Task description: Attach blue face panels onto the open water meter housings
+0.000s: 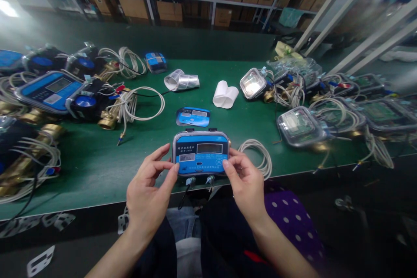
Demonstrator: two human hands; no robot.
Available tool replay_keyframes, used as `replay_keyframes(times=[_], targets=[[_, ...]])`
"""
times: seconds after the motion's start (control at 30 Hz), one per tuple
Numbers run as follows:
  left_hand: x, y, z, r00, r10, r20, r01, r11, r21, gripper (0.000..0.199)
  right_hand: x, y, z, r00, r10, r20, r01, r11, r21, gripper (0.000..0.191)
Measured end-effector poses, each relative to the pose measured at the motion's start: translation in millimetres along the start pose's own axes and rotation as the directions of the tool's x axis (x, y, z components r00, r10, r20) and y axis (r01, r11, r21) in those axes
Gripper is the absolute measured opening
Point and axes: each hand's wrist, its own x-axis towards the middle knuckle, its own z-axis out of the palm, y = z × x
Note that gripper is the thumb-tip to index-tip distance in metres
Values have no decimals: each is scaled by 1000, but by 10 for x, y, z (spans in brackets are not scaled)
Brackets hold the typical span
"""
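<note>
The person is holding a blue-faced meter (200,153) at the near edge of the green table (97,165), above their lap. The left hand (148,193) and right hand (245,182) are pinching its two sides, fingers closed on the casing. Its label is carrying a barcode sticker and small print too blurred to read. A loose blue label (193,117) is lying just behind it, with two curled backing strips (202,87) farther back and a white cable coil (259,156) beside the right hand.
</note>
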Motion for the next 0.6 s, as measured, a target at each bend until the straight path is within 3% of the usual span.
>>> replay_keyframes(times=[0.33,0.6], targets=[[-45,-15,8,1000,-5,20,8,994,-107,10,-16,7,27,1000,3,-30,-1,998,58,20],[-73,1,32,999,37,-23,-38,996,-83,8,-4,-13,64,994,-48,-95,47,999,-19,20]])
